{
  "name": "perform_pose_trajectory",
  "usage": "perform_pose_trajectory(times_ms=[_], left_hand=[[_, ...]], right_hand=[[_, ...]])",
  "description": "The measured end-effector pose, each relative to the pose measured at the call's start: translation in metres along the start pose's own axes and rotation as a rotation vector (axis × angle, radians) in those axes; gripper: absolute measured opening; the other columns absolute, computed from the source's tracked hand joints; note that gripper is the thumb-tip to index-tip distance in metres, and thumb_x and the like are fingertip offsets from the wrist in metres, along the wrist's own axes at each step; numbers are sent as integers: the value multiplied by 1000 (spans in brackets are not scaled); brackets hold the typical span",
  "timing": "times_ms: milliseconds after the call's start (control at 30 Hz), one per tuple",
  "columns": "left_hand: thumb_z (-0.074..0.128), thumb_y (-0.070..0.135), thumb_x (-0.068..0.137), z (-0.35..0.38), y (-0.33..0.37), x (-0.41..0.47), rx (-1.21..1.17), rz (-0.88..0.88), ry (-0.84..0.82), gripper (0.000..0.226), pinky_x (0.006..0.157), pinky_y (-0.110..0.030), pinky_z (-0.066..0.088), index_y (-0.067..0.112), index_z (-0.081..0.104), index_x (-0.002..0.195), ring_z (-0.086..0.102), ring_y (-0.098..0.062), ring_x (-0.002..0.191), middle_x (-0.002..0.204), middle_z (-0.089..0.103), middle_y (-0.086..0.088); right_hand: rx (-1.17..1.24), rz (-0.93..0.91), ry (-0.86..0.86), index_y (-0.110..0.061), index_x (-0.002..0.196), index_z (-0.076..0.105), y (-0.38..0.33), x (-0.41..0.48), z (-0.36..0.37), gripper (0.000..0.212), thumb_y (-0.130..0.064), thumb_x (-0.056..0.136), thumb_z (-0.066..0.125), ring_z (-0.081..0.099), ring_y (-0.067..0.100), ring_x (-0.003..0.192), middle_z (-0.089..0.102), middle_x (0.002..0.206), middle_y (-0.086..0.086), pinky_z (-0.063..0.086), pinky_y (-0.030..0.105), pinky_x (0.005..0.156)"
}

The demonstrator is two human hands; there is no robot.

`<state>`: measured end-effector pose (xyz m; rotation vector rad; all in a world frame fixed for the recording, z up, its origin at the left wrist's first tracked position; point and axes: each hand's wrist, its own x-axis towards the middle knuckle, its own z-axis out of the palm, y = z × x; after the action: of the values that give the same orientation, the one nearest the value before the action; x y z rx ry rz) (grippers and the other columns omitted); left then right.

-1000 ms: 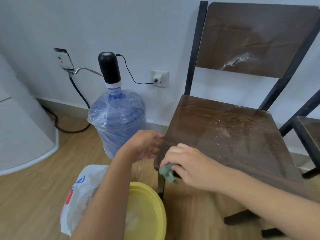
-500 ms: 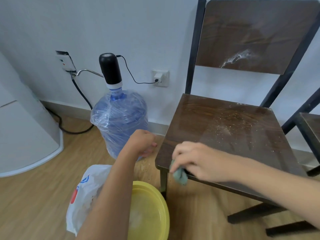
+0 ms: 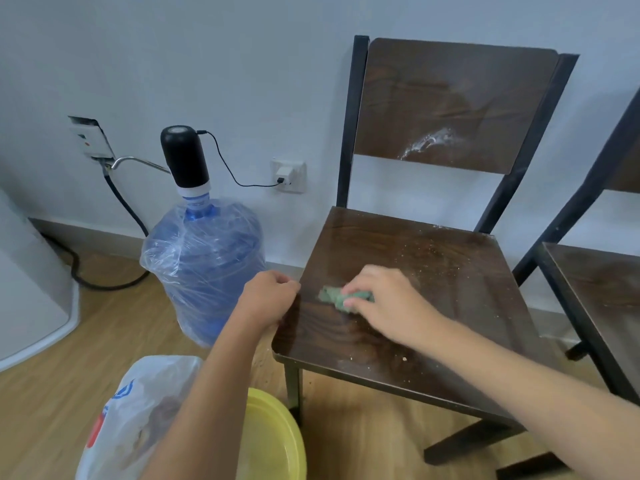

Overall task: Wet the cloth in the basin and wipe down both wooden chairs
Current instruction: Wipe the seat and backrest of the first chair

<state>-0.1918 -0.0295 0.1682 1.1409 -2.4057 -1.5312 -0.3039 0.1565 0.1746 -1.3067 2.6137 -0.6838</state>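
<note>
While the right hand [image 3: 381, 303] presses a bunched green cloth [image 3: 334, 296] flat against the chair [image 3: 408, 292], its fingers are curled over the wad and gripping it, with a ragged end poking out to the left. Half a second ago that hand and cloth were down at the seat's front edge, near the left corner; now they sit further in, on the left-middle of the seat, so the wiping has moved from the rim onto the surface proper. The left hand [image 3: 268, 299], which hung loosely off the corner, is now closed in a loose fist against the seat's left edge, seemingly steadying the chair. The first seat looks only partly done: the front left is dark and glossy, while pale crumbs and grit still speckle the back right and a few flecks lie near the front edge. The backrest carries a white chalky smear, untouched. Seat and backrest are smooth dark wood-grain panels with rounded corners, set in a square black metal frame. A second chair [image 3: 599, 306] of the same make stands just to the right, cut off by the picture's edge, apparently not yet wiped. Below the left forearm sits the basin [image 3: 277, 441], round, yellow, smooth plastic, beside a crinkled white bag [image 3: 138, 410]. Further left a film-wrapped blue bottle [image 3: 204, 265] stands on the pale plank floor.
</note>
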Motion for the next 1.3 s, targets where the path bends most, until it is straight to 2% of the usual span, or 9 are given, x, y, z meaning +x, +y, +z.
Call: perform_pose_trajectory(times_ms=[133,267,400,500,633,967,1067,1167,1300], left_hand=[[55,35,96,0,4,-4,70,16,20,20,88,-46,60,23,67,106,64,-20,87,95,67,1],[56,36,95,-1,6,-9,62,-17,11,20,90,-48,58,22,68,103,64,-20,89,98,68,-1],[58,37,94,1,4,-6,63,-55,32,22,93,-48,56,23,69,106,65,-22,87,95,68,0],[57,36,95,5,2,-4,75,-45,65,24,90,-42,55,21,68,110,64,-18,84,94,68,0],[57,37,95,8,1,-3,110,-23,90,26,86,-39,52,21,69,112,63,-14,85,96,68,3],[57,35,88,6,22,-16,328,40,68,21,90,-44,53,18,69,88,64,-26,94,98,72,-7],[55,39,86,13,27,-21,419,146,155,27,97,-48,49,25,67,105,56,-33,113,118,64,-10],[56,43,89,25,36,-25,470,310,228,24,98,-51,43,35,70,107,50,-27,113,113,61,2],[65,48,86,46,49,-31,535,486,196,15,95,-50,34,38,69,75,46,-11,104,98,57,17]], right_hand=[[18,-95,-207,-33,116,76,-14,-68,-12,19,-38,100,66,55,0,104,63,109,-17,51,26,94],[40,15,-454,-37,103,71,-3,-68,-58,6,-39,99,67,57,-1,106,61,110,-21,48,22,94],[31,168,-101,-26,96,72,52,16,-92,1,-26,97,72,63,8,102,67,107,-11,47,21,79],[1,339,193,-17,97,72,98,83,-85,4,-16,99,69,63,25,106,65,111,6,48,28,82],[19,400,243,-13,107,79,108,96,-47,13,-17,100,69,66,25,114,70,122,6,51,31,95],[-20,-55,-133,-34,125,71,22,-70,-21,24,-31,106,58,47,0,110,58,117,-15,38,15,91],[-11,-83,-347,-35,122,68,9,-103,-40,21,-32,108,53,45,1,109,51,116,-11,39,17,90],[35,-40,-561,-36,113,67,13,-109,-71,15,-30,107,55,49,1,112,48,118,-12,44,25,99],[14,32,-322,-33,104,70,56,-52,-109,13,-23,102,63,59,4,110,59,118,-11,44,19,95]])
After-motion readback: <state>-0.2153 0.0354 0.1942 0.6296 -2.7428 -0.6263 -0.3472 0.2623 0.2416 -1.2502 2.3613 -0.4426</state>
